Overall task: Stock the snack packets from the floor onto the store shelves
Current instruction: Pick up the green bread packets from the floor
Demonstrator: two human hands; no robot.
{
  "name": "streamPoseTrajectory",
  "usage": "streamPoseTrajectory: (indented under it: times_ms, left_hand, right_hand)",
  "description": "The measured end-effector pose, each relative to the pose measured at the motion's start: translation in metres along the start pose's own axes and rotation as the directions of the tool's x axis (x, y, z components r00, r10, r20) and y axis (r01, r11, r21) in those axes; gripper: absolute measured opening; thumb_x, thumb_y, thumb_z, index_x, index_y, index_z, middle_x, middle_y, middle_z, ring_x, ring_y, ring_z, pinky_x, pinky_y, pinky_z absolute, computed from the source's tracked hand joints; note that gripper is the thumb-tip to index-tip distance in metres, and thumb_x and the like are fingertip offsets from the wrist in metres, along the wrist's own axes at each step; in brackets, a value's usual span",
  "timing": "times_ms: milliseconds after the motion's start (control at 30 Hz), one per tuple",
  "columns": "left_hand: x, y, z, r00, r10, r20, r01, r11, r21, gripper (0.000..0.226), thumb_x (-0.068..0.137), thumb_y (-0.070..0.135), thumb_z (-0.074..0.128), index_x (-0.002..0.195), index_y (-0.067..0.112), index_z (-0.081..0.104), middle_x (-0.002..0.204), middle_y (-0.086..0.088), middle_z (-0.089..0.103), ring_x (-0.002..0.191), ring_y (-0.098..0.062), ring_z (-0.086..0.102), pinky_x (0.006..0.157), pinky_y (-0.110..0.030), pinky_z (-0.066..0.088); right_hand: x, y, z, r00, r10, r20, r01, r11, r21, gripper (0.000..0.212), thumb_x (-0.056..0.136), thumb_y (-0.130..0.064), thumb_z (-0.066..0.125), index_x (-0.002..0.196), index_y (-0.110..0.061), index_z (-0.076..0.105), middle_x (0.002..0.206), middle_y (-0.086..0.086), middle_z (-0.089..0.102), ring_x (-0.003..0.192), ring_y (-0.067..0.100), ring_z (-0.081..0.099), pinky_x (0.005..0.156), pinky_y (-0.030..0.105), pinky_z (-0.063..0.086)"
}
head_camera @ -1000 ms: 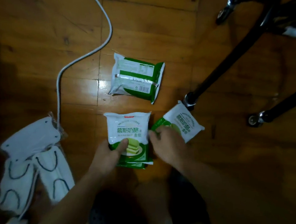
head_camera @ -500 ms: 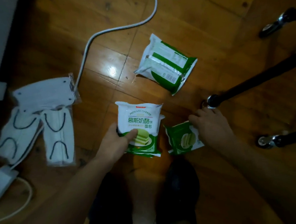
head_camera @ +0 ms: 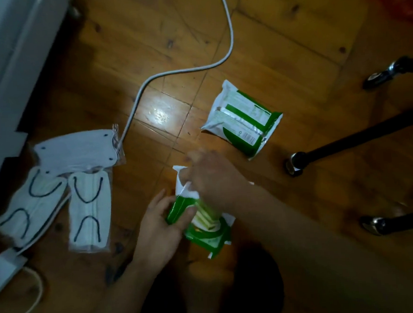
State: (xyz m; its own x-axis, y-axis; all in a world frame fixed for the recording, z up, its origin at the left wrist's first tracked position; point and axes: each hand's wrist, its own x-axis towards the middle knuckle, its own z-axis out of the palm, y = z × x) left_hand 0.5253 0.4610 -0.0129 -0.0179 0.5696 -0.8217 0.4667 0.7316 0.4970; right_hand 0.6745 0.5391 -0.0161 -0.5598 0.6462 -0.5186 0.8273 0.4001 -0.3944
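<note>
Low over the wooden floor, my left hand (head_camera: 160,223) grips the green lower edge of a stack of green-and-white snack packets (head_camera: 205,226). My right hand (head_camera: 213,178) lies across the top of that stack, fingers curled over a packet's white upper end, and hides most of it. A third packet (head_camera: 243,119) lies alone on the floor, back side up, to the upper right of both hands.
Bagged white face masks (head_camera: 56,191) lie on the floor at left beside a white cabinet (head_camera: 3,60). A white cable (head_camera: 180,71) snakes across the boards. Black chair legs with casters (head_camera: 296,166) stand at right. My dark shoes are at the bottom.
My right hand has brought the packet from the right onto the stack held by my left hand. The view has shifted right and down across the floor.
</note>
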Motion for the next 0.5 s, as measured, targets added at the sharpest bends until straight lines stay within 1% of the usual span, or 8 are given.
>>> streamPoseTrajectory:
  times_ms: [33,100,133,200,267,333,433,500]
  left_hand:
    - [0.004,-0.006,0.0,0.999,-0.006,-0.052,0.005,1.0,-0.016,0.019,0.086,0.035,0.076,0.091,0.044,0.06,0.14,0.008,0.052,0.132,-0.019,0.05,0.11,-0.048,0.043]
    - [0.011,-0.012,0.0,0.998,-0.031,-0.06,0.027,0.997,-0.075,0.01,0.088,0.029,0.074,0.091,0.03,0.065,0.106,0.003,0.072,0.101,-0.02,0.068,0.09,-0.043,0.056]
    - [0.012,-0.012,0.0,0.998,-0.038,-0.049,0.034,0.996,-0.084,0.011,0.088,0.029,0.074,0.09,0.024,0.064,0.093,0.001,0.073,0.09,-0.017,0.071,0.079,-0.037,0.057]
    - [0.011,-0.014,0.0,0.998,-0.052,-0.034,0.05,0.997,-0.061,0.016,0.088,0.031,0.073,0.089,0.021,0.061,0.089,0.002,0.073,0.083,-0.012,0.07,0.068,-0.029,0.054]
    - [0.01,-0.018,0.001,0.998,-0.06,-0.016,0.059,0.998,-0.023,0.019,0.086,0.039,0.073,0.09,0.024,0.061,0.095,0.004,0.073,0.088,-0.012,0.07,0.076,-0.036,0.056]
    - [0.013,-0.022,0.0,0.998,-0.062,0.009,0.062,0.998,-0.009,0.021,0.085,0.045,0.071,0.092,0.027,0.061,0.102,0.005,0.071,0.096,-0.015,0.068,0.087,-0.046,0.055]
    - [0.017,-0.02,-0.001,0.998,-0.068,0.017,0.069,0.995,-0.069,0.018,0.09,0.041,0.065,0.103,0.03,0.061,0.116,0.004,0.063,0.11,-0.016,0.061,0.101,-0.044,0.048]
    - [0.015,-0.018,-0.003,0.995,-0.09,-0.053,0.083,0.99,-0.113,0.03,0.093,0.044,0.06,0.119,0.031,0.057,0.128,0.006,0.054,0.121,-0.016,0.052,0.106,-0.039,0.042]
  right_hand:
    - [0.002,-0.001,0.008,0.987,0.058,-0.148,-0.042,0.993,0.107,0.038,0.087,-0.031,0.064,0.123,-0.021,0.059,0.139,0.01,0.047,0.126,0.025,0.043,0.101,0.036,0.035]
    - [0.003,0.005,0.012,0.898,0.269,-0.347,-0.16,0.937,0.311,0.045,0.088,-0.035,0.064,0.128,-0.019,0.054,0.141,0.009,0.046,0.129,0.025,0.041,0.106,0.036,0.033]
    - [0.003,0.014,0.01,0.836,0.397,-0.378,-0.248,0.889,0.384,0.05,0.088,-0.035,0.063,0.133,-0.019,0.05,0.144,0.009,0.043,0.133,0.024,0.037,0.109,0.036,0.031]
    - [0.003,0.045,0.01,0.732,0.596,-0.329,-0.477,0.794,0.377,0.071,0.085,-0.04,0.065,0.146,-0.021,0.034,0.155,0.01,0.027,0.143,0.025,0.021,0.116,0.04,0.02]
    - [0.004,0.079,0.015,0.705,0.67,-0.234,-0.624,0.742,0.246,0.1,0.077,-0.054,0.07,0.154,-0.022,0.014,0.161,0.014,0.006,0.149,0.03,0.005,0.12,0.046,0.01]
    - [0.007,0.104,0.027,0.707,0.692,-0.143,-0.67,0.721,0.176,0.117,0.07,-0.059,0.074,0.155,-0.023,0.002,0.161,0.017,0.002,0.148,0.033,0.006,0.116,0.048,0.02]
    - [0.011,0.119,0.041,0.633,0.729,-0.262,-0.689,0.684,0.241,0.114,0.064,-0.05,0.082,0.152,-0.02,0.017,0.144,0.019,0.035,0.13,0.034,0.035,0.097,0.044,0.042]
    - [0.009,0.115,0.042,0.508,0.838,-0.199,-0.663,0.528,0.53,0.108,0.061,-0.048,0.084,0.148,-0.019,0.028,0.134,0.015,0.047,0.122,0.031,0.044,0.097,0.042,0.043]
